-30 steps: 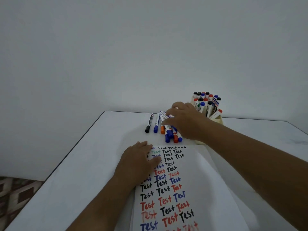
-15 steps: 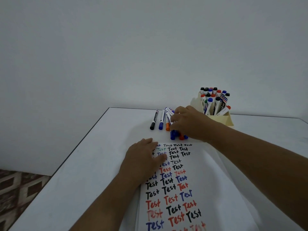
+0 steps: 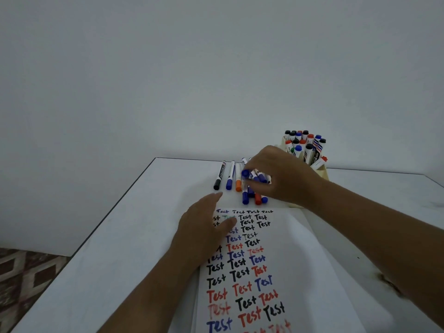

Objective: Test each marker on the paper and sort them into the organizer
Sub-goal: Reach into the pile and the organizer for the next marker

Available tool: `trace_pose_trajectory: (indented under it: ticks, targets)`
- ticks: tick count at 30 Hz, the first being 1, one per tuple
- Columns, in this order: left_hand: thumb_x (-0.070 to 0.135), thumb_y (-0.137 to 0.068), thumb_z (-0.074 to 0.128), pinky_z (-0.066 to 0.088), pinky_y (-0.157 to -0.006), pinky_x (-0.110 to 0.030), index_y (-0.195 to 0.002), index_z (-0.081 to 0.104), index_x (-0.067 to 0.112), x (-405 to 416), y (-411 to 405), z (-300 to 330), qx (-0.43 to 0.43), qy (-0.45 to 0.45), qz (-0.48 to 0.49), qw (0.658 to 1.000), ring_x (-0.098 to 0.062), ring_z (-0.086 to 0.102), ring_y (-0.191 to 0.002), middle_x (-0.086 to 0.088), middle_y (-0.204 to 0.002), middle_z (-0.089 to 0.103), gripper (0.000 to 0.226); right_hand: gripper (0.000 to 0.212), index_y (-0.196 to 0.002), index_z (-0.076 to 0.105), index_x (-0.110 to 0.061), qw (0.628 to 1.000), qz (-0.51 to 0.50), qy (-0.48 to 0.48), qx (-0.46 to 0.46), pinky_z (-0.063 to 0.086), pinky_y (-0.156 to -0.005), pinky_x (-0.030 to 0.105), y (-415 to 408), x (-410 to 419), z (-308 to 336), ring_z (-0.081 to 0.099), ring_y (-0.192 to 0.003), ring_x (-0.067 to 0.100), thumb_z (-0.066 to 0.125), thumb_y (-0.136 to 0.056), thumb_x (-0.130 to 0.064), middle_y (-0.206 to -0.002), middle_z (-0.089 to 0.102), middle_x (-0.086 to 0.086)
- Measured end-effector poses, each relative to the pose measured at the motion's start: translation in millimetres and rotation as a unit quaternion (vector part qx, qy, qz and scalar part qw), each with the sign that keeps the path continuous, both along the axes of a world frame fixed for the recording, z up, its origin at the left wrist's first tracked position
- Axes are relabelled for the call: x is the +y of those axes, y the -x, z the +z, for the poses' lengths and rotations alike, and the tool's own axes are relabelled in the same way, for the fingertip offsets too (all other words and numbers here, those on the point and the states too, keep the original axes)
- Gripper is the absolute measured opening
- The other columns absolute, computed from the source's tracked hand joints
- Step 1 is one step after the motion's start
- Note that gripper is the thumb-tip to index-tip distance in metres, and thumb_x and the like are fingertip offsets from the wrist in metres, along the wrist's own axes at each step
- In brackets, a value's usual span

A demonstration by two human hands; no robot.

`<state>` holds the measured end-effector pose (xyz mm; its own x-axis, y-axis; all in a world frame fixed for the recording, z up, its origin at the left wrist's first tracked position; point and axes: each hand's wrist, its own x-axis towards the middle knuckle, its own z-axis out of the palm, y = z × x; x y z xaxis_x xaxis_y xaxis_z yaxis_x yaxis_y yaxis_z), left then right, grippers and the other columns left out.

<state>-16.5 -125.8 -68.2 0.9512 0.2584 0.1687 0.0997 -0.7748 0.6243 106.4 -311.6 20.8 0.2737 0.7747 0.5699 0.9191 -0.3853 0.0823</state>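
Note:
A white paper [image 3: 300, 272] covered with "Test" in black, red and blue lies in front of me. My left hand [image 3: 204, 227] rests flat on its upper left part, fingers straight. Beyond the paper lies a pile of loose markers [image 3: 254, 198], with a black [image 3: 219, 175], a blue [image 3: 230, 176] and an orange-capped one [image 3: 238, 176] side by side to its left. My right hand [image 3: 281, 174] pinches a blue-capped marker [image 3: 249, 175] lifted just above the pile. A beige organizer [image 3: 323, 173] at the back right holds several upright markers [image 3: 304, 143].
The white table [image 3: 120, 248] ends at a dark left edge, with a patterned floor [image 3: 21, 280] below it. A plain wall rises right behind the table's far edge.
My right hand has closed on a blue-capped marker and raised it out of the pile. My left hand stays on the paper. The view has shifted slightly.

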Motion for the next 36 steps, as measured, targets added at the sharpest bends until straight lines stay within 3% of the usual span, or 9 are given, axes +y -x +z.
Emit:
trace_pose_trajectory:
  ticks: [6, 10, 13, 16, 20, 22, 27, 31, 36]
  targets:
    - [0.055, -0.092, 0.059, 0.035, -0.115, -0.042, -0.145, 0.041, 0.045, -1.3, 2.9, 7.5, -0.085, 0.033, -0.021, 0.996, -0.005, 0.038, -0.135, 0.017, -0.148, 0.044, 0.057, 0.015, -0.105, 0.072, -0.014, 0.921, 0.031, -0.240, 0.305, 0.058, -0.072, 0.025, 35.7, -12.3, -6.9, 0.071, -0.083, 0.018, 0.072, -0.090, -0.017, -0.087, 0.075, -0.003]
    - [0.042, -0.097, 0.059, 0.050, -0.093, -0.034, -0.103, 0.063, 0.041, -1.7, 5.9, 9.3, -0.113, 0.055, -0.014, 0.992, 0.004, 0.055, -0.097, 0.024, -0.102, 0.062, 0.008, 0.011, -0.100, 0.072, -0.010, 0.868, 0.013, -0.271, 0.415, 0.057, -0.070, 0.022, 48.4, -21.7, -24.1, 0.072, -0.077, 0.016, 0.072, -0.089, -0.006, -0.081, 0.076, 0.001]
    - [0.034, -0.096, 0.063, 0.047, -0.080, -0.023, -0.093, 0.061, 0.037, -2.7, 7.0, 9.4, -0.118, 0.076, -0.011, 0.990, 0.001, 0.057, -0.091, 0.019, -0.093, 0.061, 0.005, 0.013, -0.098, 0.071, -0.015, 0.849, -0.022, -0.268, 0.455, 0.055, -0.067, 0.021, 45.0, -28.9, -33.4, 0.068, -0.072, 0.008, 0.071, -0.090, -0.006, -0.082, 0.075, -0.004]
    - [0.028, -0.094, 0.067, 0.040, -0.073, -0.009, -0.094, 0.060, 0.034, -2.7, 6.7, 9.7, -0.141, 0.089, -0.011, 0.986, 0.005, 0.053, -0.093, 0.016, -0.093, 0.060, 0.009, 0.017, -0.098, 0.069, -0.027, 0.890, -0.075, -0.211, 0.397, 0.056, -0.069, 0.023, 37.5, -35.2, -39.3, 0.066, -0.076, 0.006, 0.073, -0.088, -0.014, -0.085, 0.073, -0.010]
    - [0.024, -0.091, 0.071, 0.040, -0.073, -0.003, -0.092, 0.062, 0.031, -5.0, 7.3, 10.1, -0.159, 0.091, -0.022, 0.983, 0.005, 0.052, -0.093, 0.015, -0.093, 0.059, 0.012, 0.027, -0.114, 0.072, -0.029, 0.988, -0.087, -0.032, 0.124, 0.054, -0.083, 0.027, 35.8, -34.8, -39.2, 0.062, -0.091, 0.002, 0.071, -0.088, -0.038, -0.105, 0.071, -0.016]
    - [0.022, -0.090, 0.072, 0.039, -0.073, -0.004, -0.087, 0.060, 0.036, -6.4, 7.8, 10.1, -0.184, 0.079, -0.031, 0.979, 0.002, 0.054, -0.092, 0.016, -0.089, 0.059, 0.019, 0.031, -0.116, 0.074, -0.025, 0.998, -0.059, 0.025, 0.018, 0.052, -0.085, 0.029, 36.1, -28.5, -41.3, 0.062, -0.095, 0.010, 0.071, -0.089, -0.039, -0.106, 0.074, -0.009]
    - [0.033, -0.086, 0.074, 0.046, -0.074, -0.010, -0.088, 0.056, 0.042, -7.2, 11.4, 11.6, -0.225, 0.103, -0.029, 0.969, -0.001, 0.059, -0.090, 0.016, -0.089, 0.061, 0.021, 0.031, -0.114, 0.075, -0.020, 0.997, -0.042, 0.062, -0.035, 0.052, -0.074, 0.035, 41.0, -9.1, -48.0, 0.057, -0.088, 0.017, 0.062, -0.093, -0.039, -0.098, 0.071, -0.001]
    - [0.061, -0.060, 0.085, 0.059, -0.079, -0.025, -0.120, 0.047, 0.048, -4.1, 13.8, 14.7, -0.201, 0.255, -0.047, 0.945, -0.008, 0.064, -0.105, 0.018, -0.116, 0.059, 0.072, 0.023, -0.109, 0.074, -0.015, 0.993, -0.074, -0.069, 0.060, 0.045, -0.069, 0.019, 44.7, -4.3, -44.2, 0.046, -0.080, 0.008, 0.073, -0.090, -0.028, -0.090, 0.056, -0.005]
    - [0.057, -0.066, 0.084, 0.047, -0.089, -0.011, -0.138, 0.042, 0.043, -5.5, 10.3, 12.7, -0.195, 0.195, -0.072, 0.958, 0.003, 0.051, -0.121, 0.027, -0.133, 0.047, 0.085, 0.018, -0.094, 0.066, -0.017, 0.916, -0.051, -0.243, 0.315, 0.056, -0.064, 0.019, 60.3, -7.0, -43.0, 0.064, -0.069, 0.012, 0.080, -0.084, -0.016, -0.076, 0.064, -0.011]
